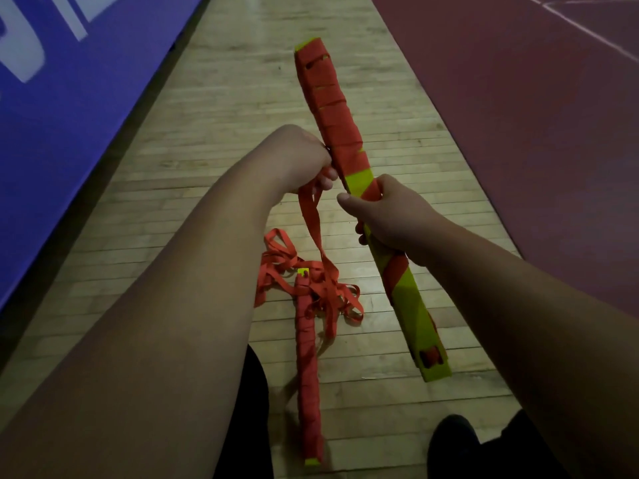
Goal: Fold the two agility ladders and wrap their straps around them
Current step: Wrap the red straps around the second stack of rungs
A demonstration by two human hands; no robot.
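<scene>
A folded agility ladder (328, 108), a stack of yellow rungs, is held slanted above the floor. Its upper half is wound tightly in orange strap; the lower half shows bare yellow with a few orange turns. My right hand (390, 216) grips the bundle around its middle. My left hand (304, 157) pinches the loose orange strap (311, 216) right beside the bundle. That strap hangs down into a tangled pile (311, 288) on the floor. A second folded ladder (307, 375), wrapped fully in orange, lies on the floor below the pile.
I stand on a strip of pale wooden floor (207, 140). A blue mat (69, 98) borders it on the left and a dark red court surface (518, 115) on the right. My dark shoes (453, 440) show at the bottom.
</scene>
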